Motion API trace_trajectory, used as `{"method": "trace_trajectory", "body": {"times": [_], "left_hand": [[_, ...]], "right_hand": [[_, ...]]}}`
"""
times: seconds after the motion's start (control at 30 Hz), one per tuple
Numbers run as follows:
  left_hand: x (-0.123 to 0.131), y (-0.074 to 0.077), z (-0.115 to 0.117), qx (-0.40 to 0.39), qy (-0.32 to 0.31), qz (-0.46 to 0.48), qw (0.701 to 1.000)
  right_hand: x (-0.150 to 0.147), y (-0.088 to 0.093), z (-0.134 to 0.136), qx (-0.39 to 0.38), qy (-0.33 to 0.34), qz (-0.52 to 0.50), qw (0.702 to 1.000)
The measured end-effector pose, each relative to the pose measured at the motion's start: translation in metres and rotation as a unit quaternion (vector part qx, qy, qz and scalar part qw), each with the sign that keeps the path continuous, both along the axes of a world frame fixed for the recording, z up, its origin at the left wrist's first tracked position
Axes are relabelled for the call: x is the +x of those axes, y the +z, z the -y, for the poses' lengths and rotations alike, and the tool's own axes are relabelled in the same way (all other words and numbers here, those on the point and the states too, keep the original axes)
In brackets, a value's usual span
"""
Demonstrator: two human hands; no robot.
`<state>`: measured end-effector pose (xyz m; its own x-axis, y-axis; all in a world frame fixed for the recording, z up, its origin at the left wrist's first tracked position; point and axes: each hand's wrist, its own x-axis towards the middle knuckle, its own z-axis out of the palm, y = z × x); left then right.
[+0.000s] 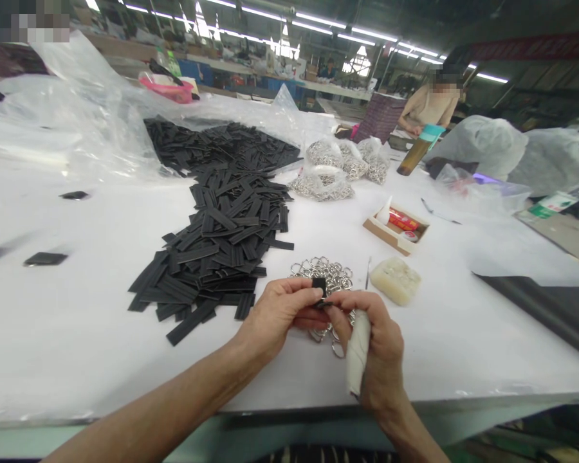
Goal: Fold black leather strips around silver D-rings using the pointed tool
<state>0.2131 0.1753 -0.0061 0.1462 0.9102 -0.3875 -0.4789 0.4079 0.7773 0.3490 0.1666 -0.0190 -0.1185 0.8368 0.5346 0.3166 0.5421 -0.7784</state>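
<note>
My left hand [282,312] pinches a short black strip [319,285] between thumb and fingers. Against the strip's lower end, my right hand [374,334] is closed, its thumb and forefinger meeting the strip. A white-wrapped tool or handle [358,354] lies along the right palm and points down. Under and behind both hands is a heap of silver metal rings [335,275]. A large pile of black strips [222,231] spreads to the left of the hands. Whether a ring sits in the folded strip is hidden by my fingers.
Right of the rings are a yellowish block [395,281] and a small cardboard box [390,236] with a red tube. Bags of rings [323,183] and a teal-lidded bottle [421,150] stand farther back. Black sheet [545,305] lies at right. A person [431,106] works beyond the table.
</note>
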Motion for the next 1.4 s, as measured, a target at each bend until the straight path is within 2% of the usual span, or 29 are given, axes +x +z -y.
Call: {"method": "trace_trajectory", "body": {"times": [0.1,0.27,0.4,0.6,0.87,1.0,1.27,1.33,1.4], "left_hand": [[-0.001,0.0,0.003,0.05,-0.013,-0.018,0.999],[-0.001,0.003,0.007,0.11,-0.033,-0.041,0.993],[0.002,0.006,0.008,0.099,-0.032,-0.065,0.992],[0.003,0.005,0.006,0.09,-0.014,-0.077,0.993],[0.002,0.009,0.007,0.092,-0.029,-0.112,0.989],[0.003,0.01,0.009,0.112,-0.022,-0.161,0.98],[0.001,0.017,0.01,0.177,0.007,-0.315,0.933],[0.0,0.017,0.01,0.156,-0.014,-0.309,0.938],[0.001,0.015,0.009,0.116,-0.048,-0.262,0.957]], "right_hand": [[-0.006,0.009,-0.001,-0.072,-0.035,-0.04,0.996],[-0.003,0.018,-0.004,-0.158,-0.017,-0.059,0.986],[0.001,0.02,-0.007,-0.198,0.016,-0.057,0.978],[0.001,0.02,-0.008,-0.231,0.025,-0.081,0.969],[0.0,0.025,-0.01,-0.22,0.022,-0.126,0.967],[-0.003,0.025,-0.011,-0.221,0.033,-0.124,0.967],[0.001,0.021,-0.011,-0.182,0.022,-0.059,0.981],[0.0,0.023,-0.011,-0.183,0.022,-0.055,0.981],[-0.001,0.025,-0.011,-0.189,0.017,-0.056,0.98]]}}
